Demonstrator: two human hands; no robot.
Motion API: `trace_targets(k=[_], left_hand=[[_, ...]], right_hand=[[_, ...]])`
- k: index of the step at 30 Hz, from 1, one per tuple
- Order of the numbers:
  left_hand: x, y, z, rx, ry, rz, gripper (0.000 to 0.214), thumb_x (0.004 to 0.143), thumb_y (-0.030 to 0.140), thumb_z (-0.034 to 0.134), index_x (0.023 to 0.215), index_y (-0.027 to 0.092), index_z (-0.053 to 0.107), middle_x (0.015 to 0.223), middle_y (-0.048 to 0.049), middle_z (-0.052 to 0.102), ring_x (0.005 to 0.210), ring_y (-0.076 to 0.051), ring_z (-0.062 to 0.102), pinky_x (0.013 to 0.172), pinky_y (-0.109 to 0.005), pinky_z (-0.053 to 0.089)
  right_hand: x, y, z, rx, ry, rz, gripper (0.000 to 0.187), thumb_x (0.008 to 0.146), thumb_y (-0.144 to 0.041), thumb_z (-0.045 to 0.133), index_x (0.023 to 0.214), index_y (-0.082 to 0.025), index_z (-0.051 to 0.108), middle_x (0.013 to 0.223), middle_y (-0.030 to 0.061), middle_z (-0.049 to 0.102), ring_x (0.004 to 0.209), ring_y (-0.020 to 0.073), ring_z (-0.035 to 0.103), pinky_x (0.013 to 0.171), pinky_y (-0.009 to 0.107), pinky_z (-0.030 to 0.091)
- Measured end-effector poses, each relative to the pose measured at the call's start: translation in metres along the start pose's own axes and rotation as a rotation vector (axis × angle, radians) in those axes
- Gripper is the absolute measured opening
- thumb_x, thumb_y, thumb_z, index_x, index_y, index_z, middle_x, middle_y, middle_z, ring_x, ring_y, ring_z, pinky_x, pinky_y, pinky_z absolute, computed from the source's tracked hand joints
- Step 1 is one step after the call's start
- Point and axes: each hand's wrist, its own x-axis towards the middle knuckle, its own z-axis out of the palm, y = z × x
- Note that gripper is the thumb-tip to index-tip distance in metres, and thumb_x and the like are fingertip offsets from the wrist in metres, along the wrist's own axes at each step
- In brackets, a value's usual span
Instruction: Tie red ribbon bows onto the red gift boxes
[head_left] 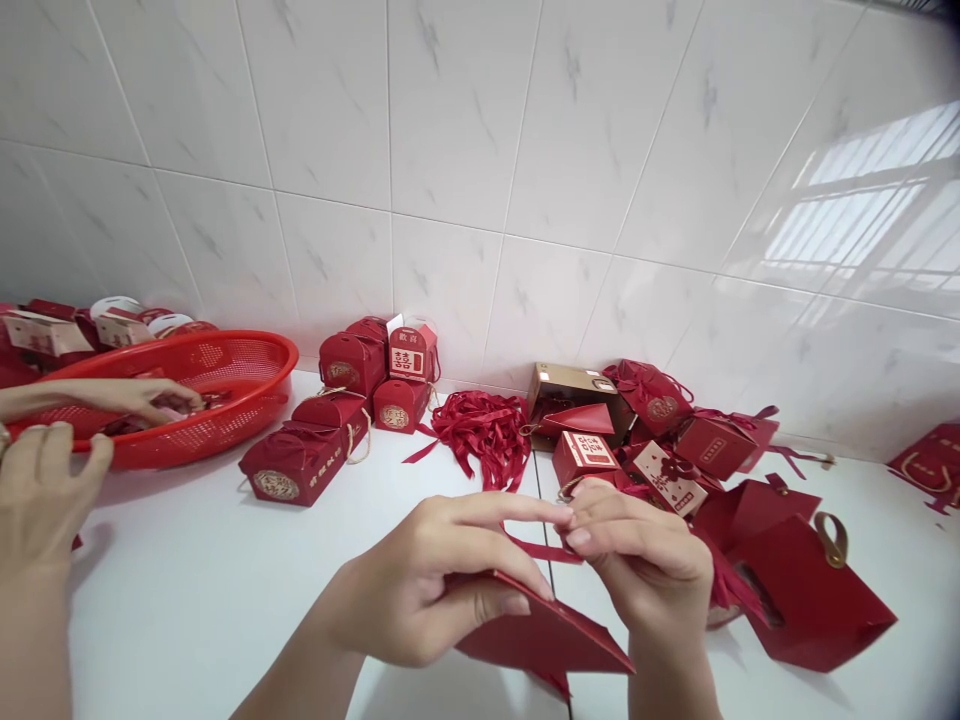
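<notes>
My left hand (442, 580) grips a red gift box (540, 640) by its upper edge, thumb in front and fingers behind. Just above the box, my right hand (645, 550) pinches a red ribbon (544, 550) between thumb and fingers. The tips of both hands meet there, so the ribbon's end is partly hidden. Behind them lies a heap of loose red ribbons (484, 430). Close by my right hand, a larger red box (810, 580) with a brown loop handle rests tilted on the table.
Another person's hands (142, 400) reach at a red perforated basket (277, 360) on the left. Several finished-looking red boxes (292, 460) stand behind on the white table (172, 600). More boxes (667, 475) pile around an open cardboard box (574, 380) near the tiled wall (450, 280).
</notes>
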Motion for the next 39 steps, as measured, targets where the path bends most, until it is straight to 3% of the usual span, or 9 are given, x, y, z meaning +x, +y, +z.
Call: trace_targets(k=[2,4,10,15,19,23,31,35,39], left_hand=[[0.000,0.001,-0.002,0.005,0.025,-0.021,0.019,0.085,0.009,0.062,0.098,0.017,0.072,0.128,-0.0146,0.064,0.109,-0.025,0.067,0.084,-0.028,0.057],[-0.001,0.002,-0.005,0.022,0.071,-0.047,0.018,0.085,0.009,0.062,0.097,0.018,0.073,0.125,-0.0126,0.067,0.112,-0.026,0.065,0.088,-0.029,0.056],[-0.002,0.001,-0.017,0.163,0.329,-0.181,0.021,0.085,0.010,0.060,0.095,0.024,0.073,0.084,0.0003,0.078,0.074,-0.015,0.073,0.066,-0.018,0.057],[0.002,-0.003,-0.009,0.263,0.478,-0.235,0.017,0.085,0.011,0.061,0.091,0.021,0.074,0.084,0.0000,0.078,0.072,-0.013,0.072,0.063,-0.016,0.056],[0.006,-0.004,0.002,0.263,0.492,-0.183,0.019,0.085,0.009,0.060,0.093,0.020,0.073,0.083,0.0006,0.077,0.069,-0.011,0.071,0.061,-0.014,0.055],[0.008,-0.003,0.010,0.260,0.479,-0.114,0.022,0.084,0.007,0.061,0.094,0.022,0.073,0.085,0.0010,0.078,0.072,-0.011,0.072,0.065,-0.015,0.055],[0.007,-0.004,0.012,0.310,0.477,-0.122,0.020,0.086,0.010,0.060,0.095,0.020,0.074,0.087,-0.0018,0.078,0.065,-0.012,0.070,0.060,-0.018,0.054],[0.007,-0.005,0.013,0.266,0.449,-0.112,0.020,0.086,0.010,0.060,0.097,0.021,0.072,0.087,-0.0020,0.077,0.071,-0.013,0.071,0.065,-0.020,0.055],[0.009,-0.005,0.022,0.158,0.411,-0.127,0.018,0.089,0.012,0.054,0.098,0.018,0.069,0.083,-0.0037,0.075,0.070,-0.014,0.069,0.063,-0.021,0.054]], right_hand=[[0.001,0.000,-0.002,-0.002,0.001,0.020,0.031,0.084,-0.002,0.062,0.098,-0.027,0.075,0.079,0.0032,0.073,0.070,0.0185,0.067,0.068,0.037,0.054],[0.001,-0.001,-0.005,-0.008,0.018,0.028,0.028,0.085,-0.004,0.063,0.096,-0.026,0.075,0.077,0.0034,0.073,0.070,0.0188,0.067,0.067,0.036,0.054],[-0.006,-0.007,-0.016,-0.018,0.223,0.155,0.027,0.084,-0.011,0.069,0.103,-0.030,0.072,0.074,0.0024,0.072,0.071,0.0202,0.065,0.061,0.034,0.054],[-0.007,-0.012,-0.012,-0.028,0.155,0.175,0.015,0.082,-0.020,0.073,0.089,-0.032,0.076,0.078,0.0036,0.067,0.075,0.0203,0.059,0.068,0.037,0.050],[-0.007,-0.011,0.000,-0.078,0.168,0.309,0.014,0.078,-0.022,0.077,0.082,-0.035,0.077,0.100,0.0050,0.060,0.096,0.0232,0.056,0.073,0.036,0.050],[-0.008,-0.006,0.009,-0.134,0.180,0.321,0.021,0.077,-0.019,0.077,0.085,-0.038,0.077,0.107,0.0028,0.058,0.103,0.0223,0.054,0.085,0.037,0.047],[-0.008,-0.002,0.010,-0.207,0.207,0.272,0.023,0.077,-0.013,0.076,0.085,-0.035,0.076,0.106,0.0033,0.058,0.099,0.0217,0.057,0.082,0.036,0.048],[-0.007,-0.003,0.012,-0.197,0.209,0.279,0.020,0.077,-0.014,0.075,0.084,-0.033,0.076,0.103,0.0043,0.059,0.098,0.0221,0.057,0.080,0.036,0.048],[-0.007,0.000,0.014,-0.098,0.319,0.347,0.016,0.074,-0.017,0.078,0.080,-0.027,0.066,0.100,0.0039,0.059,0.098,0.0216,0.055,0.081,0.034,0.045]])
